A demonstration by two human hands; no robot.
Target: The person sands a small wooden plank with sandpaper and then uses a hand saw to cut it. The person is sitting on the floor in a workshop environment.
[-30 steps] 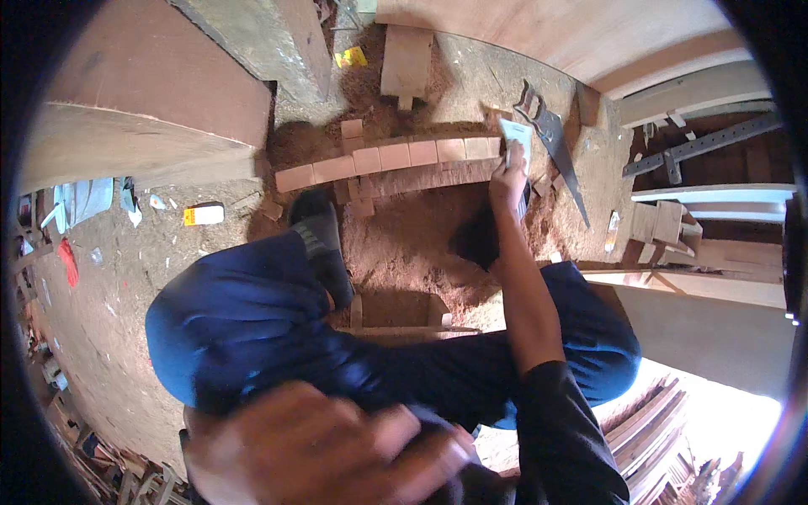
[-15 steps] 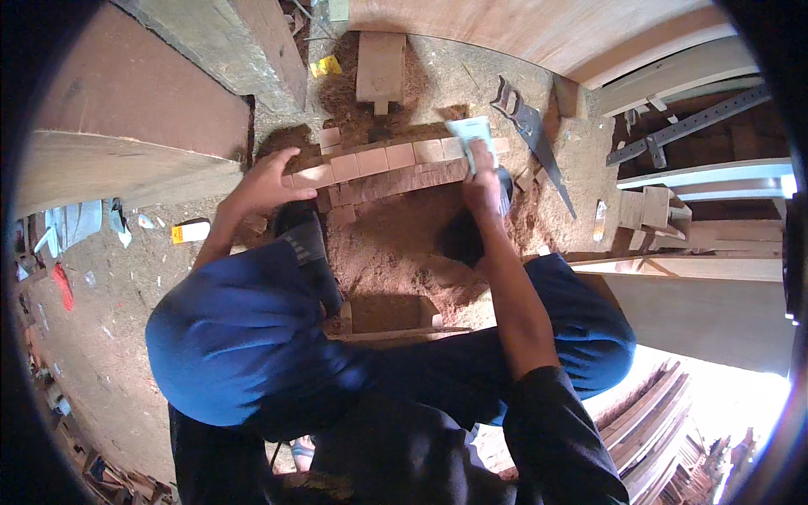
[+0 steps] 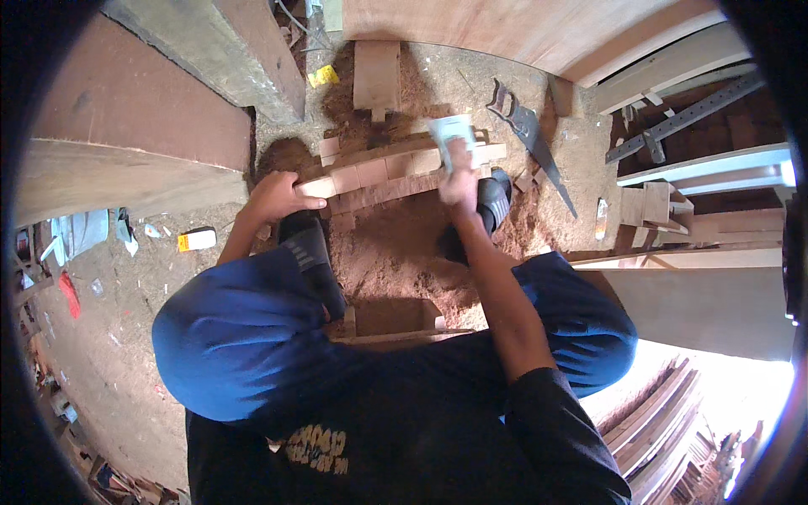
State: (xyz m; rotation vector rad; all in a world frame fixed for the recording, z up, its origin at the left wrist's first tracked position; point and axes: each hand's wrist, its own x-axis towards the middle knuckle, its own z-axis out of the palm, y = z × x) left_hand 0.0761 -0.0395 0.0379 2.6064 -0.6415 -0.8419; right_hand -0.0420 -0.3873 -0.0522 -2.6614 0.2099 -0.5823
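Observation:
A row of small light wooden blocks (image 3: 373,172) lies on a wooden strip (image 3: 383,193) on the sawdust between my black sandals (image 3: 307,257). My left hand (image 3: 282,198) is closed on the left end of the row, thumb along its near side. My right hand (image 3: 460,181) holds a pale, flat sheet or pad (image 3: 449,126) on the row's right part; its fingers are partly blurred. A hand saw (image 3: 534,135) with a dark blade lies to the right of the blocks.
Large plywood boxes (image 3: 143,93) stand at upper left, a plywood panel (image 3: 539,38) behind. Wooden offcut (image 3: 376,71), yellow scrap (image 3: 324,76), red scrap (image 3: 70,295) and a small bottle (image 3: 601,217) lie around. Wood parts (image 3: 656,210) and stacked strips (image 3: 648,421) are at right.
My left hand has moved from the lower edge up to the row's left end and closed on it. My right hand and the pale sheet have shifted leftward along the blocks.

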